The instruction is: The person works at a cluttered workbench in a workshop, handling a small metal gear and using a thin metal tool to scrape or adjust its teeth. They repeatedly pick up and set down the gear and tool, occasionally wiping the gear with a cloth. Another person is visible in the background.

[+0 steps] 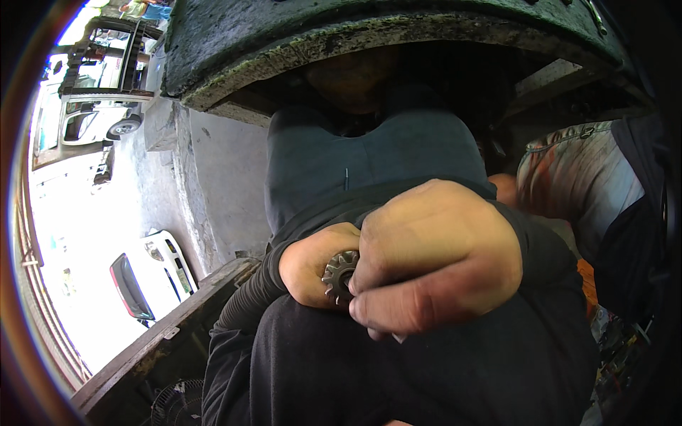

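My right hand (444,255) is in front of my body, thumb and fingers closed in a pinch on a small dark metal gear (340,277) with blunt teeth. Part of the gear's hub is covered by the fingertips. Behind it, my left hand (312,270) comes in from the left out of a dark ribbed sleeve. Its back and wrist side show next to the gear, but its fingers are hidden behind my right hand. A small pale tip (399,338) peeks out below my right thumb; I cannot make out what it is.
A worn green workbench (369,32) with a chipped edge overhangs my lap. Close on the right sits another person in stained trousers (579,174). At lower left are a wooden ledge (167,334) and a round wire fan guard (177,405). White vehicles (160,273) stand outside.
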{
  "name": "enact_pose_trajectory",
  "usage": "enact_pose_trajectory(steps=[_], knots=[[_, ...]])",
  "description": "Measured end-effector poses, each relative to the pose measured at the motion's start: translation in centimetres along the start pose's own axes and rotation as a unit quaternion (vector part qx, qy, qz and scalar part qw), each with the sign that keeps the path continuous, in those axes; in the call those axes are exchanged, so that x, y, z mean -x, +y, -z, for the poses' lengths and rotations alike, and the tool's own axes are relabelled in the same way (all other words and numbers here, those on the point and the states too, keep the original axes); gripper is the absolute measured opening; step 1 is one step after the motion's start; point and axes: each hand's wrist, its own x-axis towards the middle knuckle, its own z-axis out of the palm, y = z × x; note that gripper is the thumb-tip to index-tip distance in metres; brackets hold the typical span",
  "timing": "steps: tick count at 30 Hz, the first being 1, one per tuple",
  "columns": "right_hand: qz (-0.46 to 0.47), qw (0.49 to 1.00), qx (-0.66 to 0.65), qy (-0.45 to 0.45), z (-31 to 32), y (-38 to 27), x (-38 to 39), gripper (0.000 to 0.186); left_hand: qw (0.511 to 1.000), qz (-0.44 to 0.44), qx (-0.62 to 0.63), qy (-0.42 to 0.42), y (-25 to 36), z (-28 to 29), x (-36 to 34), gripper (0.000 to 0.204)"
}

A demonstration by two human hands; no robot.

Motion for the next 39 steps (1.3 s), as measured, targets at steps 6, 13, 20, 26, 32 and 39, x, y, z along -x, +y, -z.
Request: enact_pose_trajectory(steps=[6, 13, 20, 26, 32, 39], knots=[[0.014, 0.999, -0.037, -0.029, 0.6, 0.3, -0.3, 0.009, 0.999, -0.016, -0.029, -0.015, 1.6, 0.0, -0.8, 0.027], [0.018, 0.999, 0.032, -0.029, 0.3, -0.8, -0.8, 0.01, 0.998, -0.032, -0.047, -0.011, 1.2, 0.4, -0.7, 0.03], [-0.062, 0.998, 0.016, 0.003, 0.3, -1.6, -0.5, 0.011, 0.999, -0.017, -0.032, -0.01, 1.7, 0.3, -0.9, 0.031], [-0.03, 0.997, 0.076, 0.011, -0.3, -1.6, -0.7, 0.01, 0.999, 0.009, -0.051, -0.018, 1.1, 0.2, -0.7, 0.028], [-0.031, 0.995, 0.096, 0.007, -0.3, -1.6, -1.0, 0.008, 0.999, 0.024, -0.035, -0.023, 1.5, 0.4, -0.9, 0.026], [-0.028, 0.996, 0.086, 0.012, -0.3, -1.0, -0.5, 0.012, 0.999, 0.02, -0.046, 0.009, 1.3, 0.0, -0.7, 0.026]])
